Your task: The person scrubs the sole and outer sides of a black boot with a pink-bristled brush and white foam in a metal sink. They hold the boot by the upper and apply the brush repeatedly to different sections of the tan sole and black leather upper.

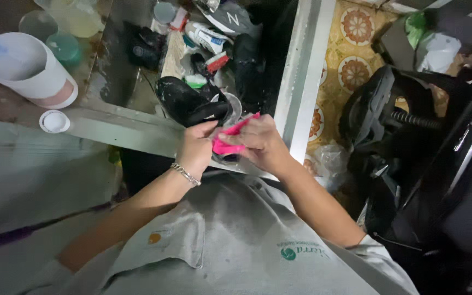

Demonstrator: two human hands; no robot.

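My left hand (196, 148), with a silver chain bracelet at the wrist, and my right hand (260, 143) meet in front of my chest. Between them they grip a bright pink piece (230, 137), thin and folded, maybe cloth or a shoe part; its shape is partly hidden by my fingers. A dark object lies under the pink piece and is mostly covered. Just beyond my hands lies a black shoe (188, 101) on its side with its opening toward me.
A cluttered metal-framed bench (296, 82) holds more dark shoes, a grey sneaker (230, 17), tubes (206, 37) and small tins. A white plastic cup (28, 68) and lid (54, 121) sit at left. A black vise-like machine (389, 114) stands at right over patterned tile floor (350, 49).
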